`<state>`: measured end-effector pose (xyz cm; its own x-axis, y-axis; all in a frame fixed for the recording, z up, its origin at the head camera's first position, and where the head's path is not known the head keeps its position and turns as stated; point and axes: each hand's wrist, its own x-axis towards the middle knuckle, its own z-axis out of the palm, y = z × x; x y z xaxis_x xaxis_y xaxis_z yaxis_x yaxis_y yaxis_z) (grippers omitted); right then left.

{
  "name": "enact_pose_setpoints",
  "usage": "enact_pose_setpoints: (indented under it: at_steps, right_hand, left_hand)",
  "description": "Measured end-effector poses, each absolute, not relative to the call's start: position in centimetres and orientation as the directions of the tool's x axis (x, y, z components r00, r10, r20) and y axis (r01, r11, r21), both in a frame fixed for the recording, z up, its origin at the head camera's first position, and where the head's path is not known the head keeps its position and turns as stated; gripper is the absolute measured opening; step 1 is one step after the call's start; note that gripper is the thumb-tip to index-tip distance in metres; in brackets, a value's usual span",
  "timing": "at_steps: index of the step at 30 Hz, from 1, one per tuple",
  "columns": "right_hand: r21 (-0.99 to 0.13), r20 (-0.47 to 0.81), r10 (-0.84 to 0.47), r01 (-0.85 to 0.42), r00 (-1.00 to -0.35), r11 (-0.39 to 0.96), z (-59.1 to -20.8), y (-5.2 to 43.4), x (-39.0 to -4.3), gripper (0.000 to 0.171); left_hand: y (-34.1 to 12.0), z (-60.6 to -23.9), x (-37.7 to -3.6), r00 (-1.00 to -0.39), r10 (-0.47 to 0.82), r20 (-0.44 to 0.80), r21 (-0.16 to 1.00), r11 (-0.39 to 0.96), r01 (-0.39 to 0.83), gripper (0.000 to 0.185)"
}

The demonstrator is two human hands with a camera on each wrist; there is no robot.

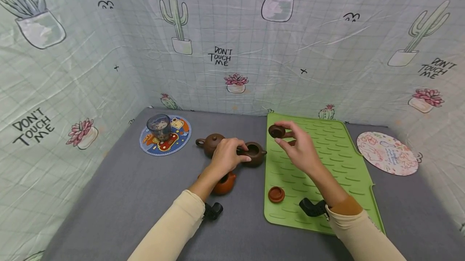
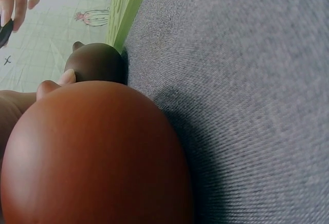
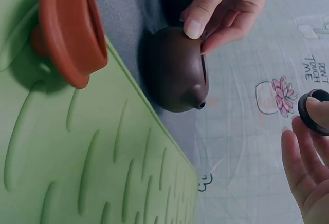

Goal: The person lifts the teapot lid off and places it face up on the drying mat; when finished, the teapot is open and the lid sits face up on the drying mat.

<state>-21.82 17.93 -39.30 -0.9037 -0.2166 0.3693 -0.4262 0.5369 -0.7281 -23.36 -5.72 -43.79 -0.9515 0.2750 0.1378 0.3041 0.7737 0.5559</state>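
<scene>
My left hand (image 1: 242, 154) grips the rim of a dark brown teapot (image 1: 256, 154) that stands lidless on the grey cloth beside the green mat (image 1: 338, 160). In the right wrist view its thumb and fingers (image 3: 195, 26) pinch the pot's opening edge (image 3: 177, 70). My right hand (image 1: 287, 136) holds the pot's small dark lid (image 1: 277, 131) in its fingertips, lifted over the mat's far left corner. The same lid (image 3: 312, 112) shows at the right edge of the right wrist view. An orange-red teapot (image 1: 224, 184) sits under my left wrist and fills the left wrist view (image 2: 97, 157).
A second brown teapot (image 1: 212, 143) with its lid on stands left of the held pot. An orange lid (image 1: 276, 194) lies upside down on the mat's near left part. A blue glass (image 1: 158, 127) stands on a round coaster (image 1: 178, 139). Another round coaster (image 1: 386, 152) lies far right.
</scene>
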Motion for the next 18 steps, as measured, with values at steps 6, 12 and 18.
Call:
enact_pose_setpoints:
  at_steps: [6, 12, 18]
  right_hand:
    - [-0.729, 0.343, -0.2, -0.395, -0.918, 0.559, -39.7, 18.2, -21.8, 0.047]
    - [-0.718, 0.325, -0.224, -0.394, -0.919, 0.574, -40.3, 18.7, -22.0, 0.048]
    - [-0.71, 0.271, -0.241, -0.363, -0.932, 0.603, -41.0, 19.0, -22.0, 0.049]
  left_hand:
    - [-5.8, -43.8, -23.4, -0.951, 0.278, 0.133, 0.55, 0.778, 0.304, 0.027]
    - [-5.8, -43.8, -23.4, -0.95, 0.278, 0.139, 0.555, 0.773, 0.307, 0.026]
    - [-5.8, -43.9, -23.4, -0.949, 0.278, 0.146, 0.562, 0.766, 0.311, 0.026]
